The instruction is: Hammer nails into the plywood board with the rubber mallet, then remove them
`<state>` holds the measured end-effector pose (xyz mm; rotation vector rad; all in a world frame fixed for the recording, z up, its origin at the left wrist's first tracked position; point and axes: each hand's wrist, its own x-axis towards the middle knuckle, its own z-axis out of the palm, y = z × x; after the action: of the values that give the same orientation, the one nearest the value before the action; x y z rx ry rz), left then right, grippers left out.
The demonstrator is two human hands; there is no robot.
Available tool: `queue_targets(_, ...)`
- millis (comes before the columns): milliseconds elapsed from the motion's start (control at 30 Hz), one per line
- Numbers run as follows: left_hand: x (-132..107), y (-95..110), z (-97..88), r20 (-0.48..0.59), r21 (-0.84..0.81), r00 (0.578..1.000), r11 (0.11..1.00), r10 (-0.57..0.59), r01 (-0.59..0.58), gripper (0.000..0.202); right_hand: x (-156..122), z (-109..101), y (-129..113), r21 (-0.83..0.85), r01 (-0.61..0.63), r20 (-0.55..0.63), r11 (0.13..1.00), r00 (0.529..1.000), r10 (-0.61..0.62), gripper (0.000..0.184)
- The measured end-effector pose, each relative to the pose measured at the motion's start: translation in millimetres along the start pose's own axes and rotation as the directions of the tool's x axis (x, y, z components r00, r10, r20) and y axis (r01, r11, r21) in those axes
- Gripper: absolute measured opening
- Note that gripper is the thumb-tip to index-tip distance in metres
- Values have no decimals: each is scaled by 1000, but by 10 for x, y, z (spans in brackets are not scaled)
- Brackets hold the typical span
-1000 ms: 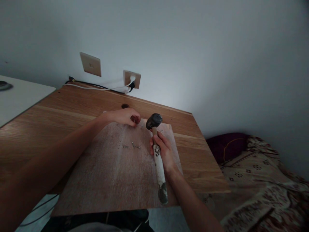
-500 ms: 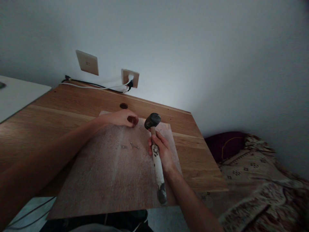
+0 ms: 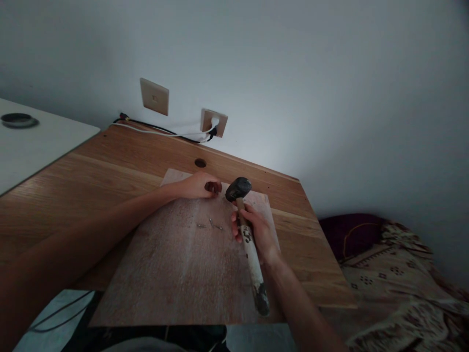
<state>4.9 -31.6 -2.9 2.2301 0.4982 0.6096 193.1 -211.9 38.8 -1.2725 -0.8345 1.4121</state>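
My right hand (image 3: 256, 230) grips a hammer (image 3: 252, 259) near its dark head, and the worn white handle slants down toward me. The head is above the far right part of a thin wooden board (image 3: 172, 274). By the board's far edge, my left hand (image 3: 201, 186) rests with its fingers curled together, close to the left of the hammer head. What those fingertips hold, if anything, is too small to make out. Several small nails (image 3: 210, 224) lie loose on the board, nearer to me than both hands.
Under the board is a wooden desk (image 3: 315, 259) with a round cable hole (image 3: 200, 163). Cables (image 3: 157, 129) run along the wall to a socket (image 3: 214, 122). A white surface (image 3: 47, 142) is at the left, and patterned bedding (image 3: 395, 278) lies at the right.
The whole view has shifted, so everything sits a little farther right. My hands keep nearly the same places on the board, with the hammer still held beside my left hand.
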Motion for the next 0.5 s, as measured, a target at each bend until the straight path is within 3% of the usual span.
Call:
queue_targets(233,-9,24,-10,-9,-2,999,999,-45,45,26,196,160,-129,-10,77,99,997,992,-76,21)
queue_targets(500,-12,-28,-12,-28,-18,999,1000,-21,20,33,233,191,106,62,119,-4,991,993,-119,30)
